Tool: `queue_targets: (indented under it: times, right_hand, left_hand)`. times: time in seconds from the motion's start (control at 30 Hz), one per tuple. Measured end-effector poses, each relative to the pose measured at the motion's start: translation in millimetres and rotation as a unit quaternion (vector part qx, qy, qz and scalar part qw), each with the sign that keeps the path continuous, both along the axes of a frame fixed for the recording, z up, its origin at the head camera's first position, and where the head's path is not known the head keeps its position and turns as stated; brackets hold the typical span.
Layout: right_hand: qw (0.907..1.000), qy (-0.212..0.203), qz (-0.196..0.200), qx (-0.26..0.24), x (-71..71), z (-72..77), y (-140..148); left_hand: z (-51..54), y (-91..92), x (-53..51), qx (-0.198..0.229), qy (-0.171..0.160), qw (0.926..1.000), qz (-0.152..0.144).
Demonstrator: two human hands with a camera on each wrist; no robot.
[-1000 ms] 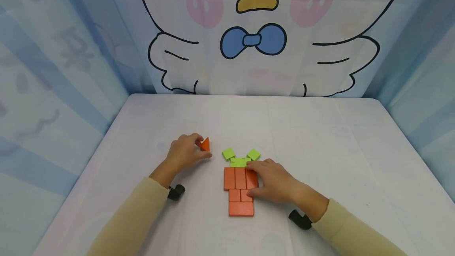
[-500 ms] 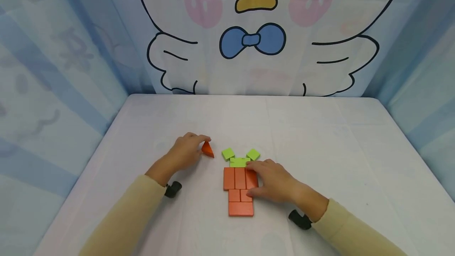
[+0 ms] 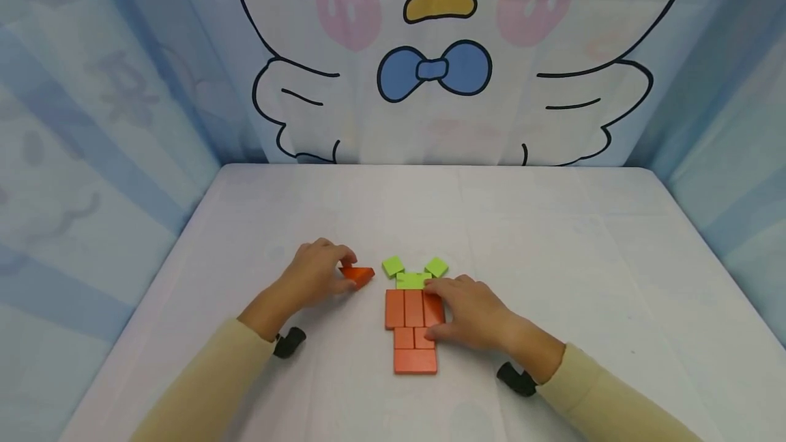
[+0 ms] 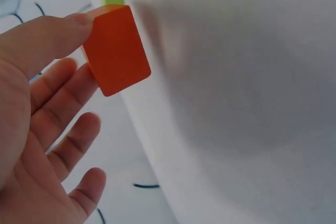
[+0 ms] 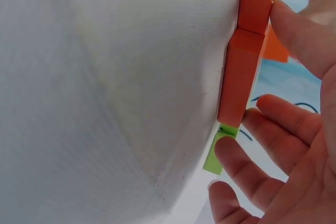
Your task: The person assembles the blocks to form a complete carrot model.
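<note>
My left hand [image 3: 310,275] pinches an orange triangular block [image 3: 359,276] between thumb and fingers, left of a flat figure of blocks. Up close in the left wrist view, one rectangular face of that block [image 4: 118,51] shows. My right hand [image 3: 475,316] rests against the figure's right side, its thumb and fingertips touching red-orange blocks [image 3: 395,309] and partly covering them. Three tall ones form a row, with two smaller blocks and a wide one below. Above the row lies a green block [image 3: 409,281], with tilted green squares [image 3: 393,266] at its upper left and right.
A white cloth covers the table [image 3: 552,237]. Behind it hangs a printed curtain [image 3: 432,128] with a cartoon figure, and blue-white curtains stand at both sides. Black wrist-worn devices [image 3: 290,343] sit under both forearms.
My left hand has turned the orange triangular block, so its long edge now faces the far side, and has brought it slightly nearer to me. My right hand has stayed in place.
</note>
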State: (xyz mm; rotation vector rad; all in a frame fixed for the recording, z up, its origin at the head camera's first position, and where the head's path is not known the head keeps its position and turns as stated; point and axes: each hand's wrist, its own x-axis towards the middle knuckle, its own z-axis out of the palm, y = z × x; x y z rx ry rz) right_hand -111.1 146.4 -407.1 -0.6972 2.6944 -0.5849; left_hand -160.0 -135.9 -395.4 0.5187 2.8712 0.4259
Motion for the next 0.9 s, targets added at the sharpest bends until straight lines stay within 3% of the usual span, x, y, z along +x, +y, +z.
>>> queue_targets:
  times: [0.2, 0.4, 0.57, 0.73, 0.9]
  right_hand:
    - [1.0, -0.006, -0.006, 0.003, -1.2, 0.0, 0.6]
    - [1.0, 0.002, 0.0, 0.0, -1.0, -0.7, 1.4]
    - [0.9999, 0.013, 0.005, 0.004, -1.3, -0.4, -0.2]
    - [0.9998, 0.017, 0.011, 0.002, -1.7, 0.1, -0.3]
    - [0.9996, 0.022, 0.018, -0.004, -3.2, -0.3, 0.4]
  left_hand:
    - [12.2, 8.3, 36.0, 0.034, 0.016, 0.9957, -0.084]
    - [20.6, 16.0, 66.2, 0.062, -0.014, 0.9874, -0.145]
    - [23.8, 23.6, 85.8, 0.058, -0.037, 0.9814, -0.179]
    - [19.6, 35.8, 102.3, 0.041, -0.045, 0.9773, -0.203]
    - [7.7, 48.1, 113.0, 0.034, 0.008, 0.9736, -0.226]
